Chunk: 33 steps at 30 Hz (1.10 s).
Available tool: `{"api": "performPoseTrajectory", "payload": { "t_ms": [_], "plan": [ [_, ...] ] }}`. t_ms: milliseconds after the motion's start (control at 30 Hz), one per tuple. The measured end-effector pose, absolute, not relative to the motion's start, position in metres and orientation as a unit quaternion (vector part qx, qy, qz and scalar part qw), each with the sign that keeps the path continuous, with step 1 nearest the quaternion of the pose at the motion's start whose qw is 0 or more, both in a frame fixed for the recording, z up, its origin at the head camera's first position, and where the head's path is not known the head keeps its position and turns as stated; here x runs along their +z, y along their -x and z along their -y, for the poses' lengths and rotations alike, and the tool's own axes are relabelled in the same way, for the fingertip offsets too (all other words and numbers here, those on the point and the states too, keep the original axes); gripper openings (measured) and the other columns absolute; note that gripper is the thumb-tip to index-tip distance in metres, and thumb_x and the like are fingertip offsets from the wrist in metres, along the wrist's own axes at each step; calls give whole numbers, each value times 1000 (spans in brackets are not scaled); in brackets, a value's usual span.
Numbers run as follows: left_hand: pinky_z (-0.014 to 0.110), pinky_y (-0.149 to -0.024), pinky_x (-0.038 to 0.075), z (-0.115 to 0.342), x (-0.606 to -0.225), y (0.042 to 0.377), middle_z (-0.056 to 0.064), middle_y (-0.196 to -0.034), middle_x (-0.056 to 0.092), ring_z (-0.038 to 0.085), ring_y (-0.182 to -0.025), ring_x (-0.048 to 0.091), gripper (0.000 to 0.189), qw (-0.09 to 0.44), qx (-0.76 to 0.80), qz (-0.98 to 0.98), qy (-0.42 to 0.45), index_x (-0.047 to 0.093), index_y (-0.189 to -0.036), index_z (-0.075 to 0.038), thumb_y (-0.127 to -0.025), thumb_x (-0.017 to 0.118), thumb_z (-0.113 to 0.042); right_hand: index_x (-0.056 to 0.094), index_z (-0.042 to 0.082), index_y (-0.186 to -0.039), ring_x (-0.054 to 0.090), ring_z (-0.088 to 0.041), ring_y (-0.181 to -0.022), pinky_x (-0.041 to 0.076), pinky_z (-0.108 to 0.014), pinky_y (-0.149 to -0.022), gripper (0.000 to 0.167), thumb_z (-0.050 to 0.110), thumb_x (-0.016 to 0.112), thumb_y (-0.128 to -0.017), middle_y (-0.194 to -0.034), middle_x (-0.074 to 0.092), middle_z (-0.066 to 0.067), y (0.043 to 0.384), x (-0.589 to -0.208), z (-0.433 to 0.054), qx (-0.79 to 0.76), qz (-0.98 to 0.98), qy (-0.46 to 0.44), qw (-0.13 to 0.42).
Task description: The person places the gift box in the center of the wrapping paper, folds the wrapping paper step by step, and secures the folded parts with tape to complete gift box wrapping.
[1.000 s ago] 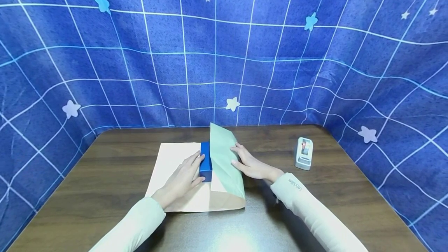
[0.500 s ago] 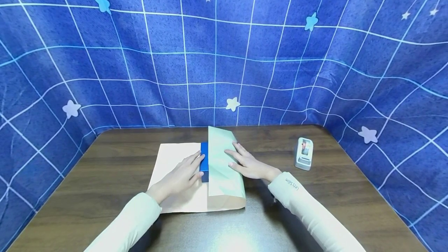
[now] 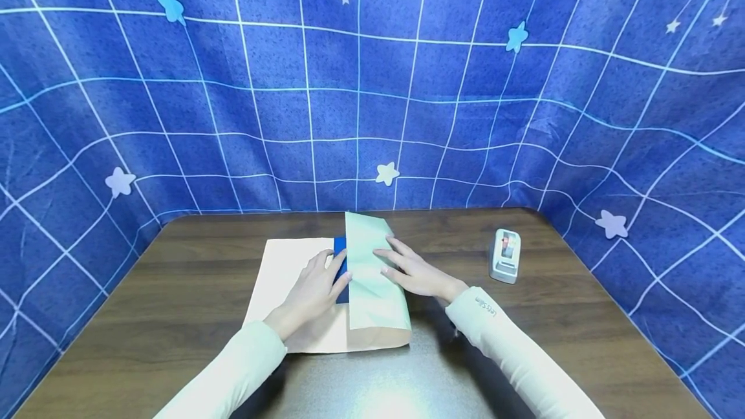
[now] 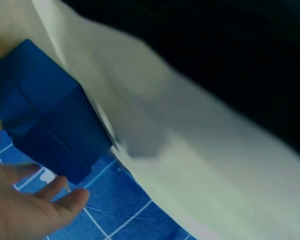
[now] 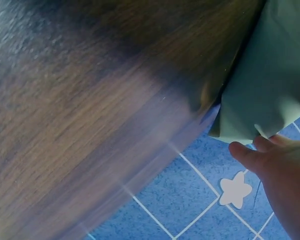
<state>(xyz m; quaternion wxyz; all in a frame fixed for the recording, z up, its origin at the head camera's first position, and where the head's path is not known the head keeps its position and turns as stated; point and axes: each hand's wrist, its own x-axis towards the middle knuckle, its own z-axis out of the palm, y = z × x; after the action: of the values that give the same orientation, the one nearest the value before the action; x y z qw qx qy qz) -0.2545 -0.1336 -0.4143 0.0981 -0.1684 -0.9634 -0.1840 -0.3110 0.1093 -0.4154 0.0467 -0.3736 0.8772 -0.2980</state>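
Note:
A sheet of wrapping paper (image 3: 375,306), pale green outside and cream inside, lies on the table with its right part folded over a blue box (image 3: 342,293). Much of the box is under this flap; its left strip shows, and in the left wrist view the dark blue box (image 4: 55,107) stands beside the cream paper (image 4: 140,95). My left hand (image 3: 314,286) is at the box, its index finger and thumb reaching the flap's left edge. With fingers spread, my right hand (image 3: 421,273) rests on the green flap, and its thumb is near the paper (image 5: 260,110) in the right wrist view.
A small pale tape dispenser (image 3: 505,255) stands on the wooden table (image 3: 192,290) at the right. Behind the table hangs a blue curtain (image 3: 279,115) with white grid lines and stars.
The green flap has come down further to the left over the box. My left hand has shifted right, from the box to the flap's edge; my right hand has slid slightly left.

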Motion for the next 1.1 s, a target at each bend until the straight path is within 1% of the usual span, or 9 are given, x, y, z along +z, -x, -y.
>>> {"api": "performPoseTrajectory", "payload": {
  "t_ms": [100,267,400,467,533,667,767,1000,1100],
  "plan": [
    [56,-95,34,135,-414,256,24,-135,39,38,-126,36,48,101,-177,962,179,41,-138,-17,-95,43,-39,34,17,-141,13,-30,-140,23,-55,-106,49,37,40,-97,-153,10,-14,313,-417,-108,-299,-880,368,36],
    [57,-94,35,136,-414,257,24,-135,40,38,-126,36,43,106,-166,962,189,49,-133,-19,-94,46,-38,33,5,-139,23,-31,-137,26,-51,-107,51,32,42,-97,-149,21,-18,318,-420,-106,-325,-879,349,4],
    [56,-95,35,135,-413,258,22,-135,41,37,-127,36,43,106,-169,962,185,50,-132,-17,-94,46,-38,28,-4,-139,29,-33,-134,28,-48,-107,55,28,42,-97,-144,29,-23,324,-420,-103,-362,-888,282,-12],
    [55,-95,34,134,-412,259,21,-135,41,36,-127,36,43,105,-170,963,182,50,-132,-17,-94,46,-37,24,-5,-140,32,-34,-133,30,-47,-106,59,31,41,-97,-143,31,-25,327,-420,-101,-379,-895,236,5],
    [55,-96,34,134,-411,259,21,-135,41,36,-127,36,43,104,-172,963,177,50,-132,-16,-94,46,-37,19,-5,-142,32,-35,-132,30,-47,-105,63,36,38,-97,-144,30,-25,330,-421,-99,-391,-899,195,38],
    [55,-96,34,134,-411,259,20,-135,41,36,-127,36,43,102,-173,964,173,50,-132,-16,-94,46,-37,8,-3,-145,20,-32,-138,22,-46,-110,74,47,33,-96,-151,17,-19,340,-423,-96,-408,-893,151,117],
    [55,-95,34,135,-411,259,20,-135,42,36,-127,37,43,103,-174,964,173,51,-131,-16,-93,47,-36,4,1,-146,8,-29,-141,14,-46,-113,77,53,31,-95,-153,7,-15,345,-424,-92,-429,-879,139,153],
    [55,-95,34,136,-411,259,20,-135,42,35,-127,37,41,106,-181,962,177,52,-130,-16,-93,48,-35,12,6,-147,19,-29,-139,19,-47,-111,63,41,32,-98,-151,20,-15,351,-425,-80,-498,-839,155,152],
    [56,-95,34,137,-411,260,20,-134,43,36,-126,38,41,111,-181,960,180,52,-129,-15,-93,49,-33,12,5,-146,17,-31,-139,17,-48,-111,60,37,32,-99,-151,18,-17,351,-426,-75,-500,-839,162,139]
  ]
}}
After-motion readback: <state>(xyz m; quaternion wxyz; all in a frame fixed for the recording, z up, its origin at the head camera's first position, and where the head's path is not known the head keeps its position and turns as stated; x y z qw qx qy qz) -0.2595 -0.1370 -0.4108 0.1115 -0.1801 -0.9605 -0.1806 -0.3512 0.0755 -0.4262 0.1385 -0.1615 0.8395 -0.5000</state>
